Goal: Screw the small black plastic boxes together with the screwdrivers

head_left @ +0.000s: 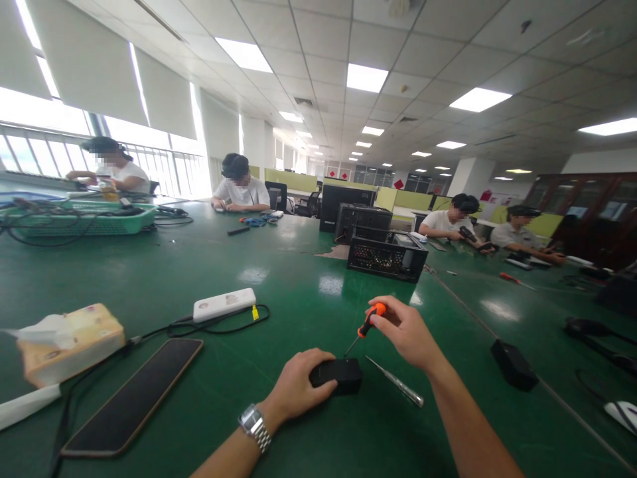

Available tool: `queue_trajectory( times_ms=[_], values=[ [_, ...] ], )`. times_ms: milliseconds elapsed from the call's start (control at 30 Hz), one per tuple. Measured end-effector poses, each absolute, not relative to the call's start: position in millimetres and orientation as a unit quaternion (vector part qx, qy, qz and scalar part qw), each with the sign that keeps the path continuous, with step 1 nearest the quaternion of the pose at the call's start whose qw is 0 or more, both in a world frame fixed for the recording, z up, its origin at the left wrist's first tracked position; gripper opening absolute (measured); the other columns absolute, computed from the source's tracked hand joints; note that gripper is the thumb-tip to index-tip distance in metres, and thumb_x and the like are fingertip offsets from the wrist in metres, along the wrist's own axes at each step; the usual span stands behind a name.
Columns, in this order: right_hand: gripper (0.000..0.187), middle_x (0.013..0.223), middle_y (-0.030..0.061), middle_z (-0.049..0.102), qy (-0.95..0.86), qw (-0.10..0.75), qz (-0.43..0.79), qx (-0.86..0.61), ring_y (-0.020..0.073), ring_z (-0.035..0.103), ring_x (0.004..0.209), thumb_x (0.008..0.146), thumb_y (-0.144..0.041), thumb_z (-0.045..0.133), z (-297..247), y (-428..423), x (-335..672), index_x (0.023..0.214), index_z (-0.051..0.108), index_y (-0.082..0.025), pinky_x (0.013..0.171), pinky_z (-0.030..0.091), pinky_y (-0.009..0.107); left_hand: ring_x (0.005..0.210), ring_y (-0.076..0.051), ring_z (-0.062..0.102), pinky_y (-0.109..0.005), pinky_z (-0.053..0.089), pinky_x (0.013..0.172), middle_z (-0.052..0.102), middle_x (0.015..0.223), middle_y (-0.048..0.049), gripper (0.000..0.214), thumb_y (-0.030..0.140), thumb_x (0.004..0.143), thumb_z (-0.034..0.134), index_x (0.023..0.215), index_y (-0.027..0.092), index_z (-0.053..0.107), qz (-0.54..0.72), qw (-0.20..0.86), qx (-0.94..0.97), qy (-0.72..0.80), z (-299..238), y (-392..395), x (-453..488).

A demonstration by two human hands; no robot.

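The person's bare left forearm [226, 458] enters at the lower edge and slants up to the right; the left wrist [273, 410] runs nearly straight into the left grip [298, 378], held low, back of the hand upward, fingers curved over on the far side, thumb [323, 393] stretched rightward on the near side; the bare right forearm [462, 415] rises from the lower right and leans leftward; the right grip [404, 335] sits higher than the left, closed in a pinch, thumb and forefinger brought near each other.
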State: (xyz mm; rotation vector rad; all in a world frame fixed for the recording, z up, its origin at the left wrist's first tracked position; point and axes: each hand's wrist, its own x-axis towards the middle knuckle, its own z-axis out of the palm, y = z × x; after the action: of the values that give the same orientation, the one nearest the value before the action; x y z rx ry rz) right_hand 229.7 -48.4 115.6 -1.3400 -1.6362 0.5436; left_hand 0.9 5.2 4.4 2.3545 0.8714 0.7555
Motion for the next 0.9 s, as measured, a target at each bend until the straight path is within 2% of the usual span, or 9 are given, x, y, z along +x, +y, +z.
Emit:
queue_trajectory(
  times_ms=[267, 467, 900],
  values=[
    [0.021, 0.090, 0.0026, 0.068, -0.678, 0.433, 0.262, -0.533, 0.0162, 0.063, 0.075, 0.084, -0.028, 0.056, 116, -49, 214, 0.103, 0.059, -0.019, 0.063, 0.048, 0.026, 0.091, -0.021, 0.061, -0.031, 0.044, 0.083, 0.068, 0.102, -0.0029, 0.032, 0.031, 0.077, 0.064, 0.108, 0.024, 0.063, 0.282, 0.255, 0.870, 0.314, 5, 3, 1],
    [0.021, 0.091, 0.0027, 0.068, -0.684, 0.419, 0.251, -0.541, 0.0167, 0.063, 0.076, 0.085, -0.029, 0.056, 117, -52, 216, 0.103, 0.060, -0.020, 0.065, 0.048, 0.027, 0.089, -0.021, 0.061, -0.030, 0.044, 0.082, 0.068, 0.100, -0.0026, 0.032, 0.031, 0.077, 0.064, 0.108, 0.024, 0.064, 0.284, 0.250, 0.871, 0.312, 7, 3, 1],
    [0.023, 0.092, 0.0034, 0.068, -0.679, 0.435, 0.262, -0.530, 0.0184, 0.065, 0.079, 0.083, -0.030, 0.057, 120, -55, 217, 0.103, 0.060, -0.020, 0.063, 0.050, 0.027, 0.089, -0.021, 0.061, -0.030, 0.045, 0.080, 0.067, 0.099, -0.0028, 0.035, 0.034, 0.077, 0.066, 0.110, 0.024, 0.064, 0.281, 0.260, 0.867, 0.318, 2, 5, 1]
  ],
)
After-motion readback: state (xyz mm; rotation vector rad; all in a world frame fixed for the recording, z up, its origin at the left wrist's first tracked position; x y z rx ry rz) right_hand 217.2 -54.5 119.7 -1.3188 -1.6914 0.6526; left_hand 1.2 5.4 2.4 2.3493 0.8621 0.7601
